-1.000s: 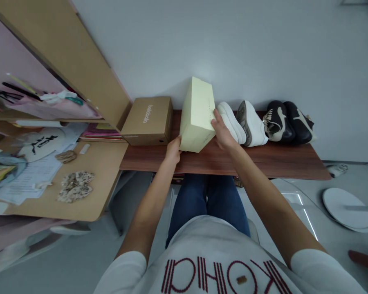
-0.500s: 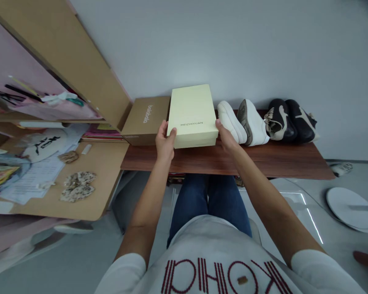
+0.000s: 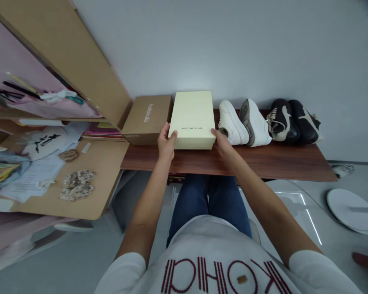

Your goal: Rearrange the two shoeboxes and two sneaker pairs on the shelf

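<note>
A pale yellow shoebox (image 3: 194,110) marked MEIZHIYUAN rests on the dark wooden shelf board (image 3: 196,161), its back near the wall. My left hand (image 3: 167,141) grips its front left corner, thumb on the lid. On the front right corner my right hand (image 3: 222,141) holds it in the same way; the fingers under and beside the box are partly hidden. Close on the left stands a brown balabala shoebox (image 3: 147,116). To the right are white shoes (image 3: 236,122), one upright and one tipped with its sole showing.
Black shoes (image 3: 283,122) with cream patterns occupy the board's right part. A desk (image 3: 110,163) on the left carries papers, a white cap (image 3: 47,143) and a patterned scrunchie (image 3: 78,185). A round white base (image 3: 352,210) stands on the floor at right.
The yellow shoebox has come down onto the board and straightened, shifting slightly away from the white shoes. Both my hands have stayed on it throughout.
</note>
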{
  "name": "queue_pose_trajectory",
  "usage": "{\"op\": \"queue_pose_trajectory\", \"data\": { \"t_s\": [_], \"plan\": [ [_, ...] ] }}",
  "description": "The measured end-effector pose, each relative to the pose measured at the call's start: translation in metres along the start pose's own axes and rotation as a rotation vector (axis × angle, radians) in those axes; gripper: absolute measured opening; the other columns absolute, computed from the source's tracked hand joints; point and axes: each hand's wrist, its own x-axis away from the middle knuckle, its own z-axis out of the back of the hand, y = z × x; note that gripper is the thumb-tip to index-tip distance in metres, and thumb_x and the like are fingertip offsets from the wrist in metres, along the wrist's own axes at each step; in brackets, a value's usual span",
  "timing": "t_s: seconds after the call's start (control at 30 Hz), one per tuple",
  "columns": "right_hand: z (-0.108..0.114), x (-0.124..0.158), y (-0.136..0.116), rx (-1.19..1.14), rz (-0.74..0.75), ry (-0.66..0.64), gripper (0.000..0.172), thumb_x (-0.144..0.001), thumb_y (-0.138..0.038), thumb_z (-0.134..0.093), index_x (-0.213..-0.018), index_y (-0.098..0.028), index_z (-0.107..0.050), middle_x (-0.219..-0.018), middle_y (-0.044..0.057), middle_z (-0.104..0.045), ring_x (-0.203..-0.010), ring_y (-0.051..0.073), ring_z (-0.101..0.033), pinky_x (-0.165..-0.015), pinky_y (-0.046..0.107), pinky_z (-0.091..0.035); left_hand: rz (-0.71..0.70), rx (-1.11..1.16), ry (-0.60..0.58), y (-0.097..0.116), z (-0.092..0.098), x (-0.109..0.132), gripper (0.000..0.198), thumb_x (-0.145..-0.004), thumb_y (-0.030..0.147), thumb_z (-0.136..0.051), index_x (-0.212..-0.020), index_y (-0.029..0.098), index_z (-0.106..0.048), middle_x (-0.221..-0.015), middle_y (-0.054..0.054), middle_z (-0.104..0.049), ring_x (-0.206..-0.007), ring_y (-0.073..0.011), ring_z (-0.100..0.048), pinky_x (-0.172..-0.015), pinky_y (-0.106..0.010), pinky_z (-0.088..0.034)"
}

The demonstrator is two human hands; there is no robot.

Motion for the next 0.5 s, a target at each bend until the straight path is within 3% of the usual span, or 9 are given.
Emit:
{"op": "queue_pose_trajectory", "data": {
  "t_s": [0.33, 0.5],
  "plan": [
    [0.002, -0.013, 0.017, -0.013, 0.000, 0.043, 0.052, -0.087, -0.056, -0.057, -0.123, -0.021, -0.065, -0.135, 0.006, -0.068, -0.130, 0.024, -0.059, -0.117, 0.040, -0.041, -0.070, -0.113, -0.010, -0.021, 0.001, -0.001, 0.056, -0.087, 0.036, -0.072, -0.139, 0.021, -0.057, -0.154, -0.012, -0.051, -0.144, -0.0235, -0.047, -0.122, -0.037, -0.033],
    [0.004, -0.014, 0.022, 0.128, 0.058, -0.009, 0.062, -0.090, -0.064, -0.047, -0.133, -0.020, -0.060, -0.142, 0.007, -0.063, -0.133, 0.023, -0.057, -0.115, 0.040, -0.043, -0.092, -0.206, 0.009, -0.024, -0.001, -0.002, 0.050, -0.092, 0.030, -0.065, -0.140, 0.022, -0.055, -0.154, -0.010, -0.052, -0.142, -0.0208, -0.048, -0.122, -0.036, -0.034]
  ]
}}
